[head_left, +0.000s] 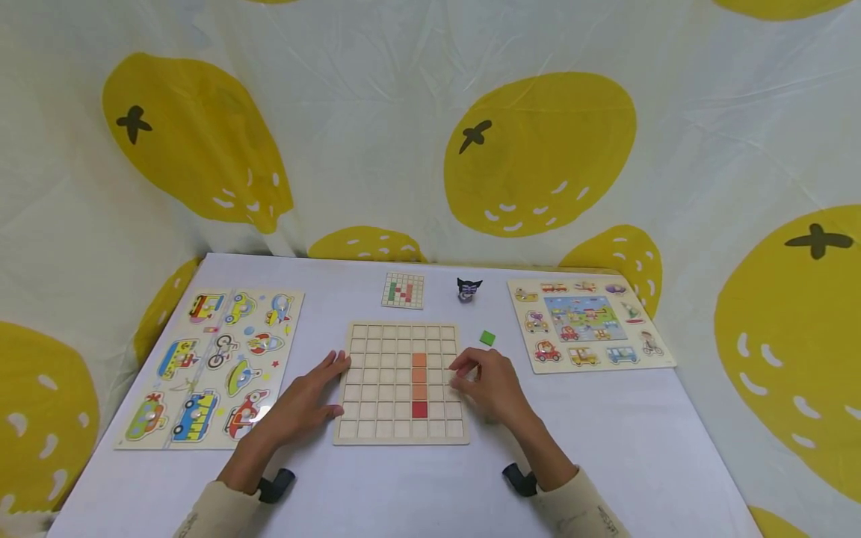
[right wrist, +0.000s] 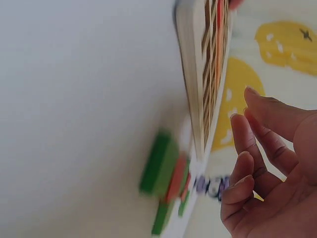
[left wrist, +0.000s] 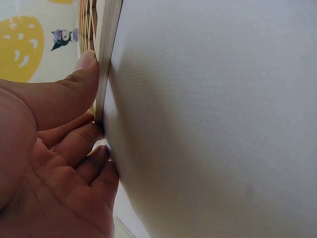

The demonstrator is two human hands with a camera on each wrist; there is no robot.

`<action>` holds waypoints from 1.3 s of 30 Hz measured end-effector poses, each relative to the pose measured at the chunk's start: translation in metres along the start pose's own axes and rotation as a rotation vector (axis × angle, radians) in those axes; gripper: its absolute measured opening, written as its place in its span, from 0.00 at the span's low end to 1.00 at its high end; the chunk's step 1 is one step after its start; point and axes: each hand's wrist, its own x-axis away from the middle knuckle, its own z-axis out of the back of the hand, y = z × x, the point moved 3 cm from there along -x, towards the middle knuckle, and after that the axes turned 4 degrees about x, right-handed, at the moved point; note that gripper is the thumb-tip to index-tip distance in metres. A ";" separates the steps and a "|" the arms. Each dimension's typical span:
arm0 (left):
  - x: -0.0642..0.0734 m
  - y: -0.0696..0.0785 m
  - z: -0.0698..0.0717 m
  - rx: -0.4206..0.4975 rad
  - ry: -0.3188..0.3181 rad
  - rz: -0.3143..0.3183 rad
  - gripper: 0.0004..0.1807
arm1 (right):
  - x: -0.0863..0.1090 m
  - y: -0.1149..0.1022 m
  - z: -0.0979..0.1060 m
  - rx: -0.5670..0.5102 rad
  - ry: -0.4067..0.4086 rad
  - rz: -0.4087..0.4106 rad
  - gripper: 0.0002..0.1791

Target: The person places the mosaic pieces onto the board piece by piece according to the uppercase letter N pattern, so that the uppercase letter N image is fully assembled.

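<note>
One board (head_left: 385, 392) lies on the desk (head_left: 605, 441) between left hand (head_left: 303, 400), fingers spread, touching its left edge, and right hand (head_left: 492, 385), fingers loosely bent, empty, at its right edge, nearer the front-to-back tile column (head_left: 420, 376), green tile (head_left: 487, 338) just beyond.

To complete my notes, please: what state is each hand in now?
Left hand: open, touching the grid board.
Right hand: open, holding nothing.

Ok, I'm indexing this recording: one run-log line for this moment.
left hand: touching pale square wooden grid board; right hand: empty, near board; board: orange square tiles beyond red square tile
</note>
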 end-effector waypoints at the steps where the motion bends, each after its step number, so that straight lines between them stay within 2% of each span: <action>1: 0.000 0.000 0.000 0.001 0.000 0.002 0.51 | -0.002 0.003 0.004 -0.001 0.005 -0.014 0.11; 4: 0.000 0.000 0.001 0.002 -0.006 0.014 0.51 | -0.006 0.014 0.014 0.004 0.019 -0.053 0.12; 9: 0.000 -0.001 0.001 -0.001 -0.021 0.040 0.50 | -0.014 0.030 0.026 0.022 0.034 -0.073 0.11; 16: -0.001 -0.001 0.001 0.003 -0.023 0.042 0.50 | -0.023 0.044 0.028 0.076 0.032 -0.107 0.12; 23: -0.001 -0.001 0.000 0.007 -0.023 0.046 0.51 | -0.031 0.045 0.024 0.120 0.023 -0.109 0.12; 29: -0.001 0.000 0.000 0.004 -0.015 0.032 0.52 | -0.036 0.043 0.020 0.176 -0.006 -0.142 0.10; 39: -0.001 -0.002 0.000 0.007 -0.018 0.043 0.51 | -0.039 0.046 0.020 0.152 0.002 -0.154 0.10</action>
